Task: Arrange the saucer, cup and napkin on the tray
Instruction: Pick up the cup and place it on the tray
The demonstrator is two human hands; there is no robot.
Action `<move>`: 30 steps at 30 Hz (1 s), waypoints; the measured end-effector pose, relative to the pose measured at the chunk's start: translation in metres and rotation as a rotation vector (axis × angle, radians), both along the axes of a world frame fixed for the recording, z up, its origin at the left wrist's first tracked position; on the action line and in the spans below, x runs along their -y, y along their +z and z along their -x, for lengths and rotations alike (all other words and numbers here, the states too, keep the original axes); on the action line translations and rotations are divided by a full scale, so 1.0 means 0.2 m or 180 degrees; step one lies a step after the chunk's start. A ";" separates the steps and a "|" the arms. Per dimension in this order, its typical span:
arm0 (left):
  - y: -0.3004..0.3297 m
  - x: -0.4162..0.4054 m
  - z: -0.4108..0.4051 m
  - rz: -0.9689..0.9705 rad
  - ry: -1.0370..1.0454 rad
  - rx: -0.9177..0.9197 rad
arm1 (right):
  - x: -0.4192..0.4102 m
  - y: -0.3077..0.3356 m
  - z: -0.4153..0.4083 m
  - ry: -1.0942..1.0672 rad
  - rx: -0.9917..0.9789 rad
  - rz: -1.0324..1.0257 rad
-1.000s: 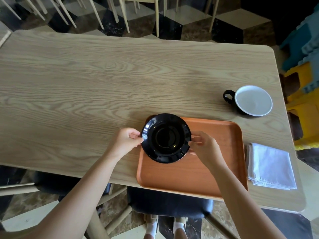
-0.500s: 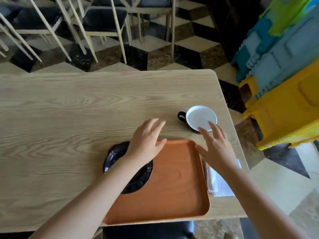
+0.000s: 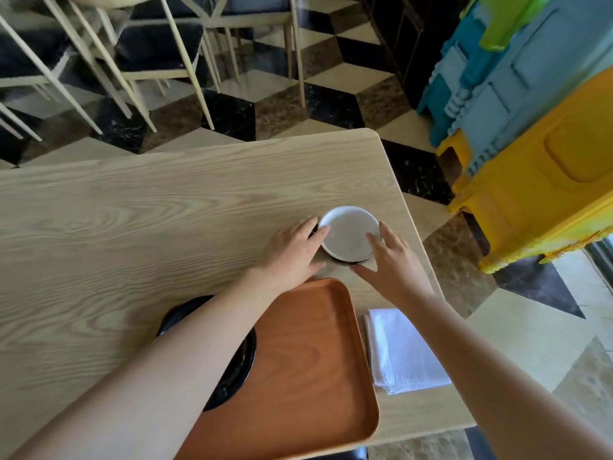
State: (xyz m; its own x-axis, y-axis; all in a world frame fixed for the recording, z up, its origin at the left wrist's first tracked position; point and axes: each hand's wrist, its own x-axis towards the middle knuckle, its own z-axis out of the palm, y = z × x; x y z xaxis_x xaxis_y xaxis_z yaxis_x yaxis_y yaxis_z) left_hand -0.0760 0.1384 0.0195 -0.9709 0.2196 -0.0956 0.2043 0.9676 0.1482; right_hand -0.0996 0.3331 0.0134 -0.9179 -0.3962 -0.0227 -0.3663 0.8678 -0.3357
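A black cup with a white inside (image 3: 348, 234) stands on the wooden table (image 3: 132, 210), just beyond the orange tray (image 3: 308, 360). My left hand (image 3: 288, 257) is at the cup's left side and covers its handle, fingers spread, fingertips at the rim. Opposite it, my right hand (image 3: 394, 263) is at the right side, fingers apart and touching the rim. The black saucer (image 3: 238, 370) lies on the tray's left part, mostly hidden by my left forearm. A folded white napkin (image 3: 404, 350) rests on the table right of the tray.
The table's right edge runs close to the cup and napkin. Stacked yellow and blue plastic stools (image 3: 537, 194) stand on the floor to the right. Pale wooden chairs (image 3: 149, 44) stand behind the table. The tray overhangs the near table edge.
Both hands let go of the saucer on the tray and reached forward to the cup; they now flank it. The camera view has swung to the right.
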 end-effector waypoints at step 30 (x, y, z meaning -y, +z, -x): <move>-0.01 0.09 -0.68 -0.1168 0.0645 -0.0718 | 0.01 0.04 -0.46 0.0311 0.0432 0.0964</move>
